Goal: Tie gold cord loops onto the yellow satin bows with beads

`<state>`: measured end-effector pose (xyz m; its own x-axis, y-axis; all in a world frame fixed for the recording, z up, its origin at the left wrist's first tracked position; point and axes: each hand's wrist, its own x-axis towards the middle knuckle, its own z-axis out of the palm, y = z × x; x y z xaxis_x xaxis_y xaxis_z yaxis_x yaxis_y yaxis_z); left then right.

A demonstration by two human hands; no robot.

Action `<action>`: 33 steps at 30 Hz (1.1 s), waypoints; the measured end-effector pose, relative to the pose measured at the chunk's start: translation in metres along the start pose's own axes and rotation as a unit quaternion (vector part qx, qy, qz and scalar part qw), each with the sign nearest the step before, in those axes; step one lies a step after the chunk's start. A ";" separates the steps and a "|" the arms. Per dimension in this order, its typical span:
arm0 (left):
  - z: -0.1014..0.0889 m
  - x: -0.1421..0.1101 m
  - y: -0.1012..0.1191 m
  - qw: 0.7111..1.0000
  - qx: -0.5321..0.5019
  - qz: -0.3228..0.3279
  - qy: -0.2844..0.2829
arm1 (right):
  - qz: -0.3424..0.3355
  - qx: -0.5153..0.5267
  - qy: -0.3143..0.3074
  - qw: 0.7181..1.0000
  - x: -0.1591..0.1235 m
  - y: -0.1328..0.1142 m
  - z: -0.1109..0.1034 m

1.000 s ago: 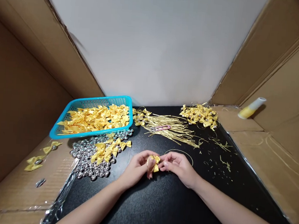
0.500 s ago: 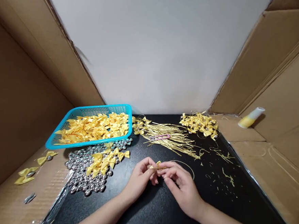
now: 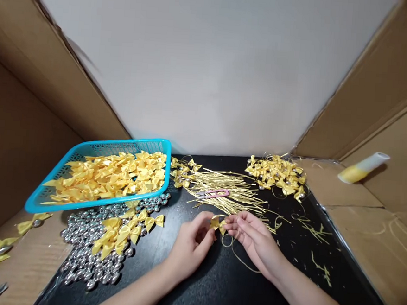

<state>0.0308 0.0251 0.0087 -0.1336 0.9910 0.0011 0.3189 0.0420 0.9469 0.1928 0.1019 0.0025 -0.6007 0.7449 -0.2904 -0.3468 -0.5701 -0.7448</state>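
A small yellow ribbon bow (image 3: pixel 217 224) sits between my two hands, above the black table. My left hand (image 3: pixel 193 242) is closed around the bow's left side, thumb bent in under it. My right hand (image 3: pixel 251 237) pinches a thin gold cord (image 3: pixel 240 257) beside the bow's right edge. That cord arcs over the bow's top, loops beneath it and trails down under my right palm. Whether a bead is on the bow is hidden. Just beyond my hands lie a heap of cut gold cords (image 3: pixel 232 182) and pink-handled thread snips (image 3: pixel 216 193).
A blue basket (image 3: pixel 97 205) of yellow bows stands at the left. Silver beads (image 3: pixel 90 256) spread before it, with loose bows (image 3: pixel 114 234) on top. Bows with beads and cords (image 3: pixel 275 174) are piled at the back right. A cone spool (image 3: pixel 362 168) lies on cardboard; cord scraps (image 3: pixel 321 267) litter the right.
The bow now shows more openly between my hands. The cord, earlier arcing out to the right, now loops above and below the bow. My view has shifted slightly.
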 end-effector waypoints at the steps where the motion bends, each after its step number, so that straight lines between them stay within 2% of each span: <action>1: -0.001 0.000 0.000 1.000 0.022 0.005 -0.002 | 0.013 -0.002 -0.008 1.000 0.000 -0.001 0.000; 8: -0.001 0.002 0.001 0.996 0.083 0.018 0.040 | 0.042 -0.018 -0.012 0.999 0.002 -0.007 0.001; 13: -0.003 0.002 0.003 0.996 0.082 0.000 0.027 | 0.028 -0.037 -0.018 0.999 0.000 -0.007 0.002; 18: -0.007 0.001 0.007 0.997 0.067 -0.037 -0.016 | 0.008 -0.094 -0.015 0.995 -0.002 -0.006 0.003; 21: -0.012 0.002 0.010 0.995 0.052 -0.057 -0.064 | -0.023 -0.155 -0.025 0.987 -0.003 -0.004 0.002; 26: -0.022 0.009 0.013 0.991 0.081 -0.013 -0.109 | -0.043 -0.224 -0.047 0.973 -0.005 -0.001 0.002; 33: -0.034 0.017 0.020 0.971 0.112 0.003 -0.210 | -0.048 -0.231 -0.054 0.970 -0.007 -0.001 0.005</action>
<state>0.0034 0.0386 0.0386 0.2491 0.9535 -0.1694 0.5205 0.0157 0.8537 0.1936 0.0959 0.0080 -0.6621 0.7319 -0.1611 -0.0590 -0.2652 -0.9624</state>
